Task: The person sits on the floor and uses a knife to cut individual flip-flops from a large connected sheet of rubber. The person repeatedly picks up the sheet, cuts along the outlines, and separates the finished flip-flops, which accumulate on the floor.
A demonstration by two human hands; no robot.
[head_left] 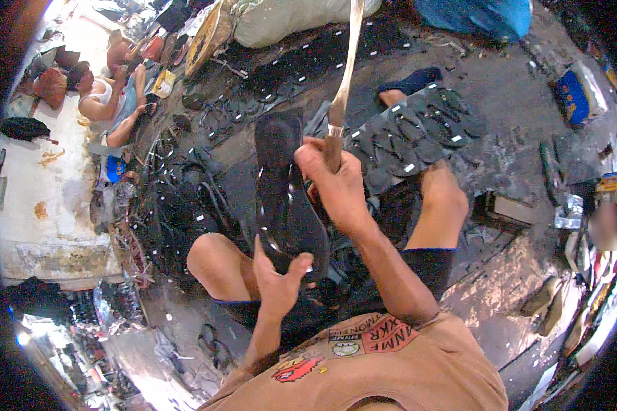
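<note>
Head view, left hand [279, 286] holding sole [280, 181] at edge

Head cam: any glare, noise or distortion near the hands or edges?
Head view: upper left blown out white; glints on the black piece by the left hand; grain across dark areas; fisheye bowing toward the rim, corners black.

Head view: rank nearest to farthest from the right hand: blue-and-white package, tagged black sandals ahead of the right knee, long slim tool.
1. Long slim tool: gripped in the right hand.
2. Tagged black sandals: to its right.
3. Blue-and-white package: far right.
</note>
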